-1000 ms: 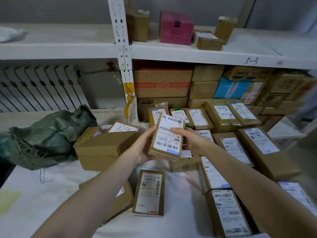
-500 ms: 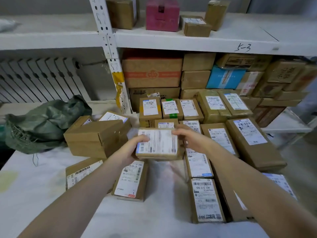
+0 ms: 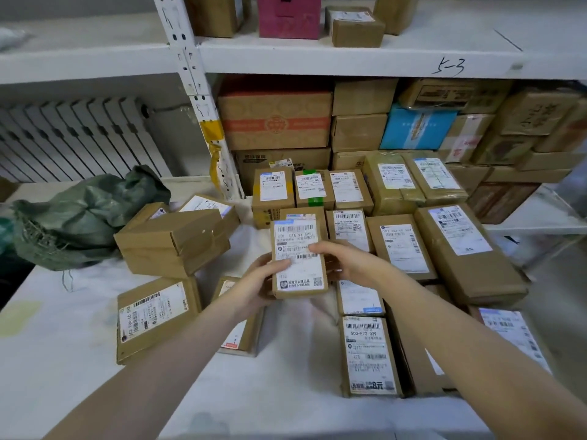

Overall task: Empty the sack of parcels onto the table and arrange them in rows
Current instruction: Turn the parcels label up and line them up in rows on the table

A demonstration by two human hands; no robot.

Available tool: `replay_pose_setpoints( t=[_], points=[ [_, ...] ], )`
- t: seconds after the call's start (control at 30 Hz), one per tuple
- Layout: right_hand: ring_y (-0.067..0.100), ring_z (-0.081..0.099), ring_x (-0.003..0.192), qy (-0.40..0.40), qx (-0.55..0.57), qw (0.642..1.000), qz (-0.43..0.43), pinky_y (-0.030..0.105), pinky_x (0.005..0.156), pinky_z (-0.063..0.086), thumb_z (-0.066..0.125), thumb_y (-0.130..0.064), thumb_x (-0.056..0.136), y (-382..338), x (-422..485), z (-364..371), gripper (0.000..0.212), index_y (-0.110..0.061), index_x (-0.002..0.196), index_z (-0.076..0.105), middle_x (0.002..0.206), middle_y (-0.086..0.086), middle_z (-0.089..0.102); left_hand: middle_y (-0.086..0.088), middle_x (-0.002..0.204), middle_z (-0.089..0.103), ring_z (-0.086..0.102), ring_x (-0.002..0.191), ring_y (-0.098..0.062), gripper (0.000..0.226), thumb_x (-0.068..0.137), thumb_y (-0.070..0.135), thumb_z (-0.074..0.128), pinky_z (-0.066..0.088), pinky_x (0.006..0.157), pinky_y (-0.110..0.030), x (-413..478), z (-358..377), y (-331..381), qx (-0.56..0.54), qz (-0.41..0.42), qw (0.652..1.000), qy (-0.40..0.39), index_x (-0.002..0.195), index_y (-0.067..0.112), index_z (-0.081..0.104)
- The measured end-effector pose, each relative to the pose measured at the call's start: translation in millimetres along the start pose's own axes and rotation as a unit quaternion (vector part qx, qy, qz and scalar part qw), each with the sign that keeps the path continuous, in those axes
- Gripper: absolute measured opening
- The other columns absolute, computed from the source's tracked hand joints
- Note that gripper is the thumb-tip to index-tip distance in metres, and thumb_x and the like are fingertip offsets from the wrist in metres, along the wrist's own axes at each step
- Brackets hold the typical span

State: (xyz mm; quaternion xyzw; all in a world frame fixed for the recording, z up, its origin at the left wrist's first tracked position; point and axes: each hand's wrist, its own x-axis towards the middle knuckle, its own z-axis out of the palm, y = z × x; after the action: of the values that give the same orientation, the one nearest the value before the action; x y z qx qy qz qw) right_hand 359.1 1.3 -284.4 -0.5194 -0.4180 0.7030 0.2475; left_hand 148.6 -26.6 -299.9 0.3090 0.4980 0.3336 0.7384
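Observation:
A small brown parcel (image 3: pixel 298 268) with a white label facing up is held just above the white table (image 3: pixel 47 360), in the gap left of the rows. My left hand (image 3: pixel 263 281) grips its left edge, thumb on the label. My right hand (image 3: pixel 346 262) grips its right edge. Rows of labelled parcels (image 3: pixel 400 242) lie to the right and behind. The crumpled green sack (image 3: pixel 82 217) lies at the table's far left.
Two stacked boxes (image 3: pixel 174 239) sit left of the held parcel; a flat box (image 3: pixel 152 315) and another parcel (image 3: pixel 241 338) lie nearer me. A white shelf post (image 3: pixel 203 100) stands behind, with shelves full of cartons (image 3: pixel 276 119). A radiator (image 3: pixel 63 138) is at the back left.
The parcel was turned from upright, through lying crosswise, to lengthwise with its label up, and it came lower toward the table. Both hands kept hold of it.

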Motion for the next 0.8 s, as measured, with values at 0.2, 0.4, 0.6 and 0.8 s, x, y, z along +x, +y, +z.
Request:
replay_pose_setpoints(
  t=[0.2, 0.4, 0.6, 0.8],
  points=[
    [0.018, 0.057, 0.114, 0.067, -0.087, 0.994, 0.011, 0.037, 0.095, 0.047, 0.071, -0.045, 0.082, 12, -7, -13, 0.054, -0.018, 0.126, 0.056, 0.12, -0.002, 0.065, -0.007, 0.108, 0.073, 0.066, 0.105, -0.024, 0.041, 0.076, 0.025, 0.069, 0.044, 0.1, -0.042, -8, 10, -18, 0.021, -0.072, 0.997, -0.002, 0.117, 0.019, 0.063],
    [0.02, 0.062, 0.096, 0.224, -0.165, 0.956, -0.092, 0.018, 0.069, 0.046, 0.058, -0.013, 0.093, 27, -3, -19, 0.024, -0.009, 0.117, 0.063, 0.106, 0.008, 0.064, -0.012, 0.11, 0.072, 0.067, 0.104, -0.028, 0.033, 0.084, 0.026, 0.065, 0.049, 0.097, -0.044, -4, 9, -50, -0.014, -0.14, 0.99, 0.021, 0.115, 0.014, 0.066],
    [0.013, 0.062, 0.093, 0.201, -0.321, 0.915, -0.141, 0.026, 0.083, 0.05, 0.057, -0.006, 0.09, 50, 1, -2, 0.022, -0.016, 0.107, 0.067, 0.1, -0.002, 0.066, -0.009, 0.113, 0.071, 0.069, 0.099, -0.022, 0.033, 0.092, 0.017, 0.063, 0.054, 0.088, -0.039, 25, 22, -82, 0.019, -0.046, 0.994, 0.102, 0.125, 0.013, 0.058],
    [0.011, 0.051, 0.107, -0.003, -0.582, 0.792, -0.184, 0.031, 0.088, 0.046, 0.076, -0.039, 0.074, 70, 0, 11, 0.046, -0.026, 0.116, 0.062, 0.115, -0.005, 0.054, -0.005, 0.104, 0.069, 0.066, 0.094, -0.021, 0.024, 0.089, 0.021, 0.064, 0.054, 0.077, -0.032, 25, 26, -84, 0.275, 0.074, 0.939, 0.195, 0.112, 0.013, 0.062]
  ],
)
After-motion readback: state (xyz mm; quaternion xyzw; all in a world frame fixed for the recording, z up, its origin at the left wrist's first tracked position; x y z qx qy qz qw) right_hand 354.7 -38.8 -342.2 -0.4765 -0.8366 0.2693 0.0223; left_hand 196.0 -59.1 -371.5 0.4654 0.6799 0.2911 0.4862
